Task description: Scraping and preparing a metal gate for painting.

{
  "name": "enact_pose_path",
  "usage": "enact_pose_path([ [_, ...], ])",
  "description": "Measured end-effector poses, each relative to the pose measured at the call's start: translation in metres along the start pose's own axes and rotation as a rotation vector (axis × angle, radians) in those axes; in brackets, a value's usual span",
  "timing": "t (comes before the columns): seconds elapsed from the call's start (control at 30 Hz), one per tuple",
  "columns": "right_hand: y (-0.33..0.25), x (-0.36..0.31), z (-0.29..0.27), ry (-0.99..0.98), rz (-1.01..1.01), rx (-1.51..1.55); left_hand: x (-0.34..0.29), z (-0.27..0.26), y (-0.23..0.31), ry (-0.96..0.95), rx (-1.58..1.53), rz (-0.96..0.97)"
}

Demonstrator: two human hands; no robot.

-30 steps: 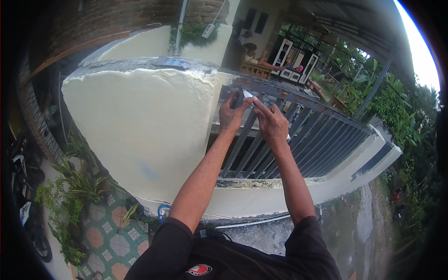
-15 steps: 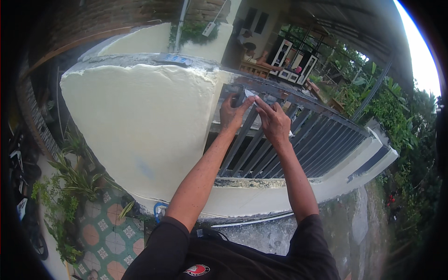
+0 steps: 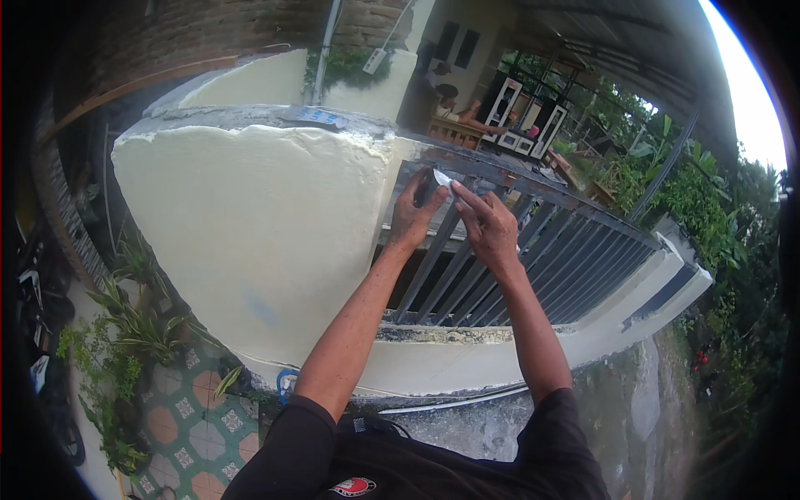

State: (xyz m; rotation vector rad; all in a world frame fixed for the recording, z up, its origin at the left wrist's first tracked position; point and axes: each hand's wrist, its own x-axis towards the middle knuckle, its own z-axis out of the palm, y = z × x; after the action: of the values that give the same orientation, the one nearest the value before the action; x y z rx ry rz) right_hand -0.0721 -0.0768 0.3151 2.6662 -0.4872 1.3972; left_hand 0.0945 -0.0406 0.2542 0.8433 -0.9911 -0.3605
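Observation:
Both my hands are raised in front of the grey metal railing (image 3: 554, 242), close to its top rail. Between their fingertips is a small pale, pointed, sheet-like piece (image 3: 442, 177); its exact kind is too small to make out. My left hand (image 3: 412, 215) grips it from the left, its fingers partly hidden behind it at the railing. My right hand (image 3: 492, 232) reaches it with an extended index finger and thumb, the other fingers curled. Right beside my left hand stands the end of the cream wall (image 3: 250, 217).
A flat bluish-grey piece (image 3: 317, 117) lies on the wall's rough top. Beyond the railing, two people sit near a wooden bench (image 3: 457, 132) and a black-and-white cabinet (image 3: 525, 121). Plants (image 3: 137, 321) and patterned tiles (image 3: 200, 433) lie at lower left. A white pipe (image 3: 454, 404) runs along the wall's foot.
The view has shifted slightly, so the wall and railing sit a little lower. My hands stay together at the pale piece, which has tilted a little; my right fingers have moved slightly down it.

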Motion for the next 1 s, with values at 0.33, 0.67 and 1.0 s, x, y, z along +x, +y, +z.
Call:
enact_pose_path([
  [0.33, 0.005, 0.09, -0.078, -0.405, -0.361, -0.554, 0.014, 0.007, 0.028, -0.019, 0.151, 0.103],
  [0.67, -0.01, 0.13, -0.089, -0.495, -0.625, -0.67, 0.016, 0.028, 0.027, 0.17, 0.081, 0.184],
  [1.0, -0.008, 0.134, -0.074, -0.464, -0.646, -0.707, 0.023, 0.033, 0.03, 0.292, 0.226, 0.045],
])
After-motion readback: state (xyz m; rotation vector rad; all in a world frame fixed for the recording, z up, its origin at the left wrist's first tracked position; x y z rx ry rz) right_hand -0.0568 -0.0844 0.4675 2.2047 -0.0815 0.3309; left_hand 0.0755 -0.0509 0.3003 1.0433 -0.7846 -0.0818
